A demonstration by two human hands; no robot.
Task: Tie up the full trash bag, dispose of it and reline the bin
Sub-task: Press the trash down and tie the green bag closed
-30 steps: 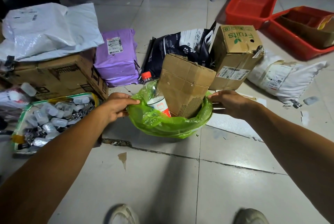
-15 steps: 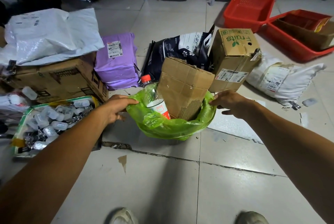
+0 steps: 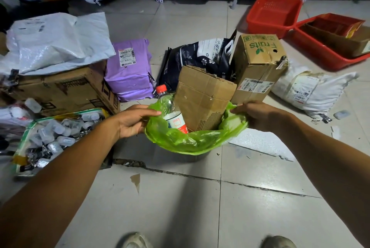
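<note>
A green trash bag (image 3: 192,143) lines a dark bin (image 3: 192,158) on the tiled floor in the middle of the head view. A folded cardboard piece (image 3: 202,97) and a clear plastic bottle (image 3: 170,111) with a red cap stick out of it. My left hand (image 3: 134,120) grips the bag's left rim, thumb over the plastic. On the opposite side, my right hand (image 3: 258,116) pinches the bag's right rim. The bag's edge is lifted off the bin at both sides. Most of the bin is hidden under the bag.
Parcels crowd the floor behind the bin: a purple package (image 3: 130,69), a dark pet-food bag (image 3: 200,57), a fruits carton (image 3: 258,67), a white sack (image 3: 310,89). A tray of small bottles (image 3: 52,137) lies left, red baskets (image 3: 274,15) far right. My shoes (image 3: 136,240) stand near.
Both hands have closed on the bag's rim and drawn its edges up and off the bin. The view has shifted slightly downward.
</note>
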